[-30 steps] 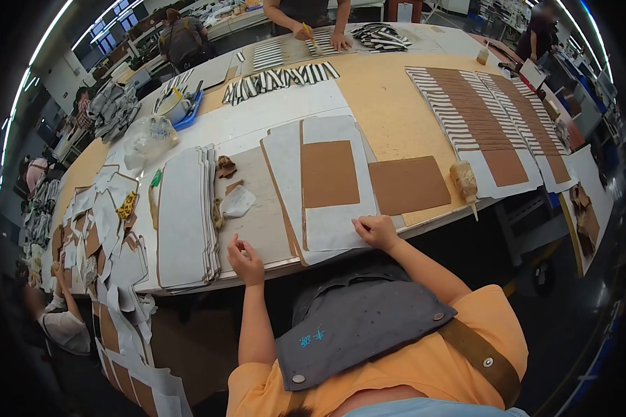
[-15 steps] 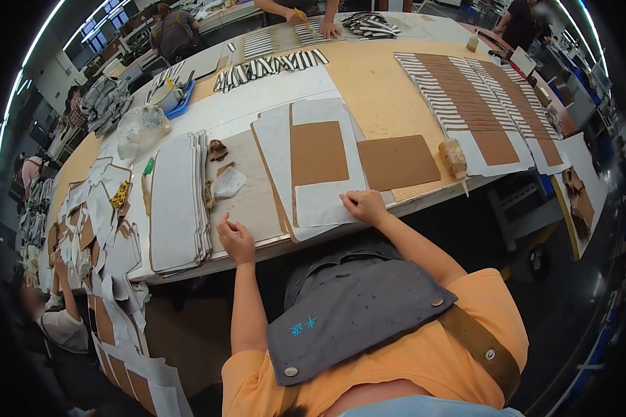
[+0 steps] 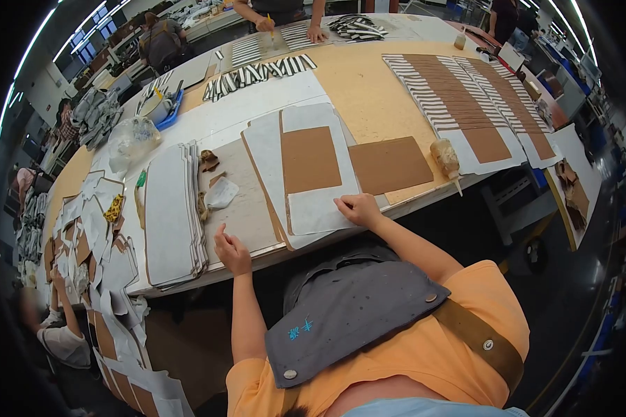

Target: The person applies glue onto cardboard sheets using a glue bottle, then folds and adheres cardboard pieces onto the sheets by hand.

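My left hand (image 3: 232,251) is raised at the table's front edge, fingers loosely curled and apart, with nothing visible in it. My right hand (image 3: 358,210) is closed at the lower right edge of a white-bordered sheet; whatever its fingers pinch is hidden. A brown rectangular panel (image 3: 311,160) lies on that sheet, which tops a fanned pile of similar pieces. Right of it lies a plain brown panel (image 3: 391,165). A squeeze bottle (image 3: 445,158) with a pointed nozzle lies beyond this panel. Left of the pile are brown scraps (image 3: 209,161) and a crumpled translucent piece (image 3: 221,193).
A stack of white sheets (image 3: 172,215) stands left of my left hand, beside heaped offcuts (image 3: 94,229). Striped panels (image 3: 480,104) lie at the right. Across the table, a person's hand (image 3: 265,24) holds a brush near striped strips (image 3: 257,75). A blue tray (image 3: 170,115) is far left.
The view has turned slightly, so the table appears shifted left. My left hand's fingers have loosened a little; my right hand stays at the sheet's edge. The person opposite has moved the brush.
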`<move>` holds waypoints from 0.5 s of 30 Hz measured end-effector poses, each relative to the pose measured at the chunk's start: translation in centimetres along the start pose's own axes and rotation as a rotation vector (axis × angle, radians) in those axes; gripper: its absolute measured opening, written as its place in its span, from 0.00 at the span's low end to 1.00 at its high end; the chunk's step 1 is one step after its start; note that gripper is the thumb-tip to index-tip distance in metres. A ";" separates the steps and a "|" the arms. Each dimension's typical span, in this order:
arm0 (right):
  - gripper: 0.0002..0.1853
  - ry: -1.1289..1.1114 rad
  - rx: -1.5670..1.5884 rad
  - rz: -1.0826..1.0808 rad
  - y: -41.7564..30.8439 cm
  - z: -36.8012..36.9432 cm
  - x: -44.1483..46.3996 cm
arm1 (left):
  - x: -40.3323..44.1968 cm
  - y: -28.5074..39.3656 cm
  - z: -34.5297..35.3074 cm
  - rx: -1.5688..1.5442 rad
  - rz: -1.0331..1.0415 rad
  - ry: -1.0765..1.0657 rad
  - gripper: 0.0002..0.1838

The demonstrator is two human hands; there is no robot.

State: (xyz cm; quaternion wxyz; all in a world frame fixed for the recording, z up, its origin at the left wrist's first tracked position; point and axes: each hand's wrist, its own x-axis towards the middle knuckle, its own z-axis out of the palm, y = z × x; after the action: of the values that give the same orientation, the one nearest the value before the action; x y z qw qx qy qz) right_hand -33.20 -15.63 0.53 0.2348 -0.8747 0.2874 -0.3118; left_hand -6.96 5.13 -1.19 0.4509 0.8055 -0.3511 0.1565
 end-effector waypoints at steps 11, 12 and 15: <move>0.18 -0.015 -0.009 -0.017 -0.3 -0.3 0.2 | -0.2 -1.1 0.5 -0.056 -0.119 -0.064 0.14; 0.18 -0.017 -0.009 -0.019 -0.4 -0.3 0.1 | -0.4 -1.2 0.5 -0.053 -0.123 -0.060 0.14; 0.18 -0.016 -0.006 -0.027 -0.4 -0.3 0.3 | -0.4 -1.5 0.7 -0.049 -0.086 -0.028 0.14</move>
State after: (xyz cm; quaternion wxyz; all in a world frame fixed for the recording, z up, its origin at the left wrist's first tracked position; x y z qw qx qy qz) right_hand -33.11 -15.61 1.06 0.2301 -0.8816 0.2747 -0.3071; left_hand -6.22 5.26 -2.71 0.4720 0.8106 -0.3262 0.1173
